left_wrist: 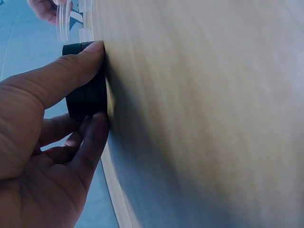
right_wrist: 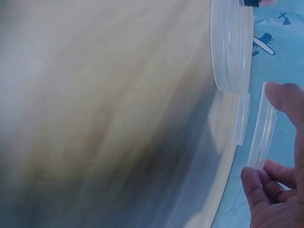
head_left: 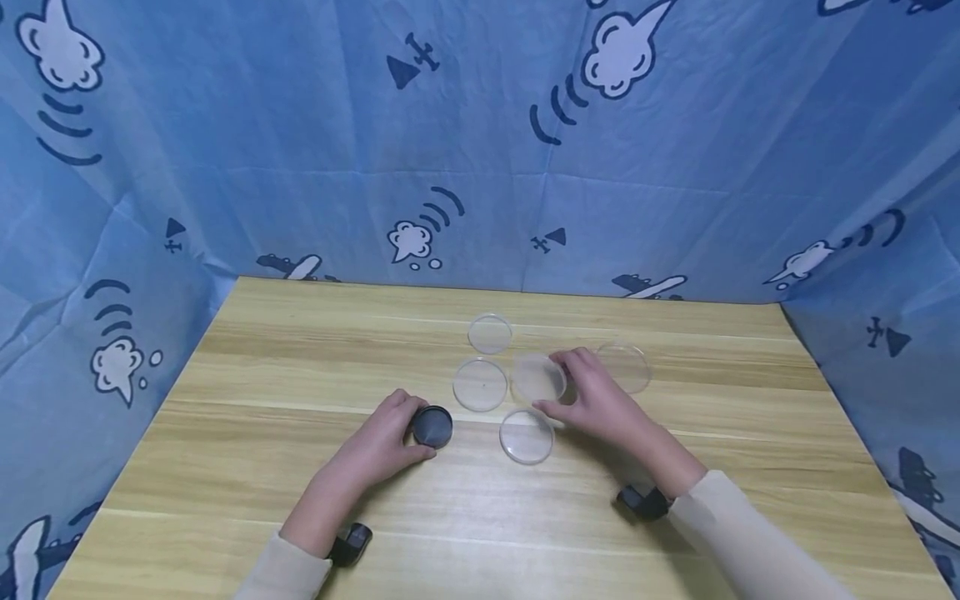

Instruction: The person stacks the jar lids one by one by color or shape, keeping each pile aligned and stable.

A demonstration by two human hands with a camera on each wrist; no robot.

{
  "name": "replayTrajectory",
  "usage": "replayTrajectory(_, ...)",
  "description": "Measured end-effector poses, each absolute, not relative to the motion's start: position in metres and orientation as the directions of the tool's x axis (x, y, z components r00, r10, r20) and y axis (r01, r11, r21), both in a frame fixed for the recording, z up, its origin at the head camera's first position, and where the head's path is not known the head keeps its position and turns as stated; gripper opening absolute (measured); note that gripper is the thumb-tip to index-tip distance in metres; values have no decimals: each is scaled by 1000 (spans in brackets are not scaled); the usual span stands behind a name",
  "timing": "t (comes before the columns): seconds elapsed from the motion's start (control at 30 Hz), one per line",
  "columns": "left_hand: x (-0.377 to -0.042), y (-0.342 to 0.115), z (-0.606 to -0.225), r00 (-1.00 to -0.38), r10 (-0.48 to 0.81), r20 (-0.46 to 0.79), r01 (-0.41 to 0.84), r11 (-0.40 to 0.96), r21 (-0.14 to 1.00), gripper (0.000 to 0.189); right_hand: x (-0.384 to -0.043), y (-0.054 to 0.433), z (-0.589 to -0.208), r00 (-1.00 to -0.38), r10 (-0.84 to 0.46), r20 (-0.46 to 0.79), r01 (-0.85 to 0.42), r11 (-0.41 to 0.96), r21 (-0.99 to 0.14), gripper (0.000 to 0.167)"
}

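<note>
With hands well apart from each other, holding two round things at the same time. By the left hand [head_left: 384, 443], gripping a black round container [head_left: 432, 427] between thumb and fingers, from its left side; hard to tell whether resting on the surface [head_left: 187, 467] or just above. By the right hand [head_left: 597, 402], pinching a clear dish [head_left: 538, 379] at its right part, with thumb on the near side and fingers on the far side; in both wrist views, seen raised off the surface. Close around, to be noted: a far dish [head_left: 491, 333], a left dish [head_left: 479, 384], a near dish [head_left: 527, 437] and a right dish [head_left: 625, 369], all transparent.

Could slip from the right hand, if pinched too lightly, being probably smooth and held toward one side only. Could also strike the left dish or the near dish when lowered, because of very little room between. Being so transparent, easy to misjudge at the rim and to knock sideways. With the black round container, less danger perhaps, but possible to tilt if squeezed unevenly.
</note>
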State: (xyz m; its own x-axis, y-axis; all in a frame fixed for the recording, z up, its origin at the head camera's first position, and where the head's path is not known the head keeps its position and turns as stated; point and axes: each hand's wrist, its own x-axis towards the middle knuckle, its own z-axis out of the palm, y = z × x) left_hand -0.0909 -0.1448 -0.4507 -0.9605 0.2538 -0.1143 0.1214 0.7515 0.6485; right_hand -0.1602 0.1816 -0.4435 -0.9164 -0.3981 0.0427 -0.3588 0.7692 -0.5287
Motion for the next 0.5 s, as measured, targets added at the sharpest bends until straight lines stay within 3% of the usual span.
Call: replayTrajectory(0.5,-92,-142,-451,-965,237,-114,109,755,647,52,-131,180,-446,-887,-457,64,-415,730,-543,72)
